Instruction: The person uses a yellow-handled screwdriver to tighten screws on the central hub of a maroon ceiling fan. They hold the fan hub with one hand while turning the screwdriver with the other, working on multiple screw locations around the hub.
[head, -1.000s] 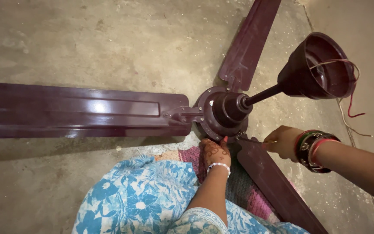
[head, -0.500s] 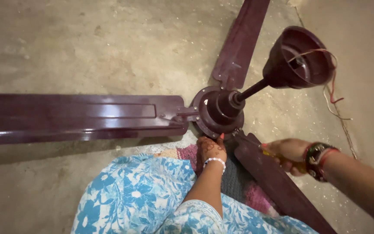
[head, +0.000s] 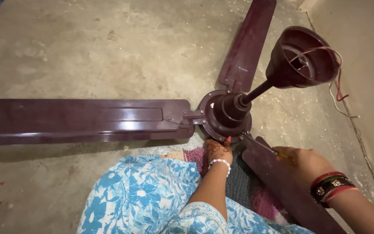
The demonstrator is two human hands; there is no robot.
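a dark maroon ceiling fan (head: 224,113) lies on the concrete floor (head: 87,43), with its motor hub just right of the middle of the frame. one blade (head: 78,120) runs to the left edge, a second blade (head: 247,43) goes up to the top edge, and a third blade (head: 291,186) goes down to the lower right. a short rod rises from the hub to a cup-shaped cover (head: 304,58) in the upper right, and thin wires (head: 338,93) hang out of it, red and white, towards the wall (head: 364,52) on the right.

the left hand (head: 216,151) is below the hub, in the lower middle of the frame. its fingertips touch the lower rim of the hub; the fingers are bent on the rim, and i cannot tell if they really clamp it. a white bead bracelet is on this wrist.

the right hand (head: 306,164) is in the lower right, above the third blade. it is closed around the handle of a screwdriver (head: 265,147), and the thin shaft points up-left to the place where this blade joins the hub. bangles in red, green and dark colours are on this wrist.

a blue and white flower-print cloth (head: 143,195) covers the person's lap at the bottom. a knitted mat (head: 243,186), pink and grey, lies under the hub and the third blade.
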